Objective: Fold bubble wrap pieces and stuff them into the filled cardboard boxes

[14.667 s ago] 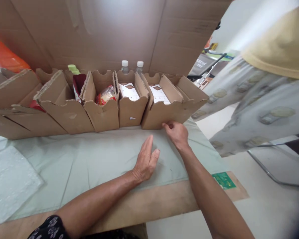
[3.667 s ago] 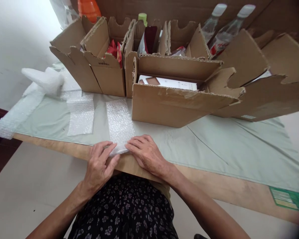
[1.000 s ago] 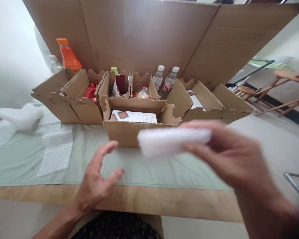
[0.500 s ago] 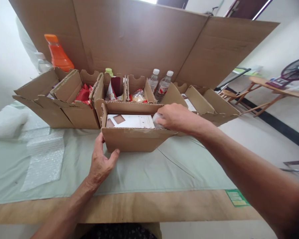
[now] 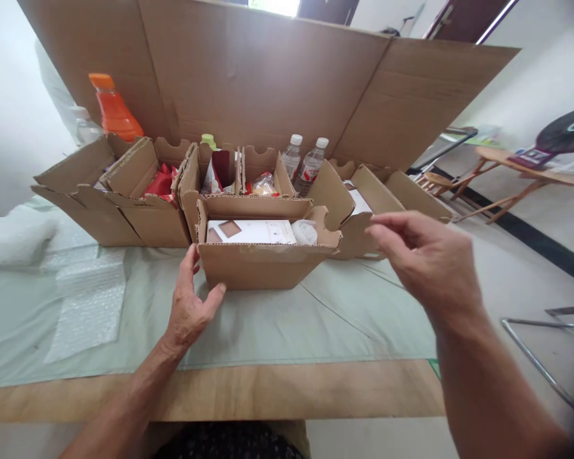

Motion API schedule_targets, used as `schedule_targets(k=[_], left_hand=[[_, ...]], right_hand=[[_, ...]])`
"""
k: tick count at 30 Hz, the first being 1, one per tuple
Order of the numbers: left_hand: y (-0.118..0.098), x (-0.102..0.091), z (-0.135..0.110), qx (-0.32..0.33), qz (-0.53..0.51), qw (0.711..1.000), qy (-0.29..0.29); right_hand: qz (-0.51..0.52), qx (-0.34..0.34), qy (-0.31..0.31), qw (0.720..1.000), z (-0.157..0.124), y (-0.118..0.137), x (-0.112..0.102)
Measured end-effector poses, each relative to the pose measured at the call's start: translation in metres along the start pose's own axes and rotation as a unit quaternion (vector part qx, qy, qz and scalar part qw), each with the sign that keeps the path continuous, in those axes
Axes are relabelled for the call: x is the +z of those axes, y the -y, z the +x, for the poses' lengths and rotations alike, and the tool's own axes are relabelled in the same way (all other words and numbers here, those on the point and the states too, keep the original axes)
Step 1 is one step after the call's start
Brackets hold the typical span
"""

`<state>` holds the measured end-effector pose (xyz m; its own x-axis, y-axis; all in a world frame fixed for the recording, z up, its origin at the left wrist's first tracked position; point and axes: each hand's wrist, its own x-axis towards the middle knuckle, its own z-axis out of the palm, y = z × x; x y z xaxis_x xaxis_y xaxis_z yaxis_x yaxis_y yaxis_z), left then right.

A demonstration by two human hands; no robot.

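Observation:
An open cardboard box (image 5: 258, 264) stands nearest me on the pale green cloth (image 5: 316, 319). A flat white packet (image 5: 251, 232) lies inside it, with a rolled wad of bubble wrap (image 5: 305, 231) tucked at the packet's right end. My left hand (image 5: 189, 306) rests against the box's front left corner, thumb up along the edge. My right hand (image 5: 428, 264) hovers to the right of the box, fingers loosely curled and holding nothing.
Behind stands a row of open cardboard boxes (image 5: 138, 204) with red packets (image 5: 160, 182) and snacks. Two water bottles (image 5: 301, 156) and an orange bottle (image 5: 112, 108) stand before a tall cardboard sheet (image 5: 268, 76). Bubble wrap (image 5: 88, 306) lies at the left. Wooden stools (image 5: 521, 172) stand at the right.
My right hand pushed the rolled bubble wrap into the right end of the near box, let go and drew back to the right. My left hand stayed at the box's corner.

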<state>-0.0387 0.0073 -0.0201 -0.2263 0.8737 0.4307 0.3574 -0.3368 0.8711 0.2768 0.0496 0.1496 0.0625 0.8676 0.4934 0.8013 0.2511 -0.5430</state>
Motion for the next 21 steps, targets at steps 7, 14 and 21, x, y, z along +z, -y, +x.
schedule_targets(k=[7,14,21], left_hand=[[-0.015,0.002,0.008,-0.048,-0.095,0.991,0.085],[-0.058,-0.050,-0.090,-0.018,0.027,0.994,0.100],[-0.106,-0.018,-0.031,0.055,-0.055,0.993,0.093]], right_hand=[[0.337,0.052,0.209,0.917,-0.052,-0.024,0.087],[0.302,0.049,0.189,0.933,-0.126,0.008,0.040],[0.302,0.009,0.048,0.952,-0.091,0.007,0.010]])
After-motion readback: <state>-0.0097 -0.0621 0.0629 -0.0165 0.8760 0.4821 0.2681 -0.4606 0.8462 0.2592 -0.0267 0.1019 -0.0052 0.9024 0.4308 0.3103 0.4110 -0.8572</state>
